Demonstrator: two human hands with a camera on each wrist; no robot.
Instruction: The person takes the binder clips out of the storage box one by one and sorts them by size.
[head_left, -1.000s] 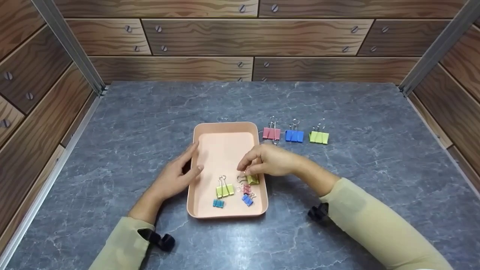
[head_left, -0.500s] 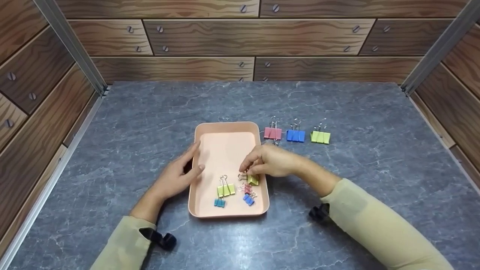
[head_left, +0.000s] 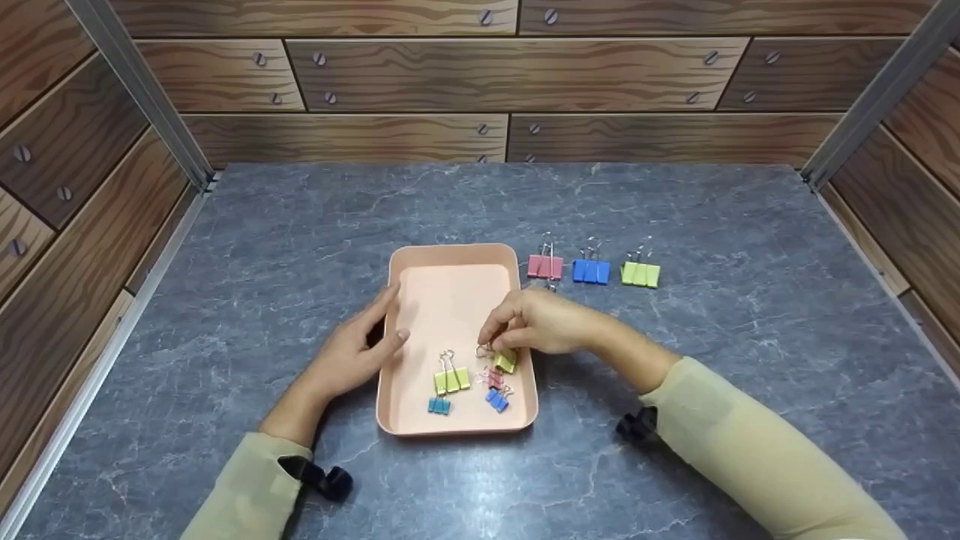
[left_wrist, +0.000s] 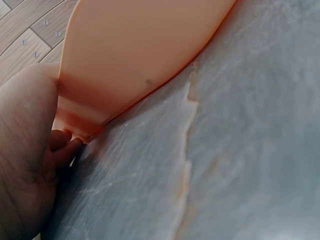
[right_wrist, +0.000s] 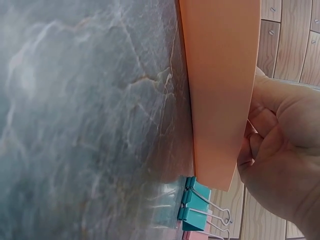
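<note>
In the head view a shallow peach tray (head_left: pixel 454 292) holds several small binder clips. My left hand (head_left: pixel 346 352) grips its left wall, thumb over the rim and some fingers outside against the wall. Over the right rim reaches my right hand (head_left: pixel 544 321), its thumb and fingers pinching a yellow-green binder clip (head_left: pixel 505 362) at its wire handles; the fingertips partly cover the handles. Just below it lie a small pink clip (head_left: pixel 494 377) and a small blue clip (head_left: pixel 496 400). To their left are another yellow-green clip (head_left: pixel 451 380) and a small teal clip (head_left: pixel 439 406).
Right of the tray, a large pink clip (head_left: pixel 545 267), a blue clip (head_left: pixel 591 271) and a yellow-green clip (head_left: pixel 640 274) stand in a row. A teal clip (right_wrist: pixel 196 204) stands by the tray's outer wall in the right wrist view. Wood-patterned walls (head_left: pixel 517 75) enclose the table.
The yellow-green clip at my right fingertips has tilted slightly. Both hands stay nearly in place, and the other clips keep their places.
</note>
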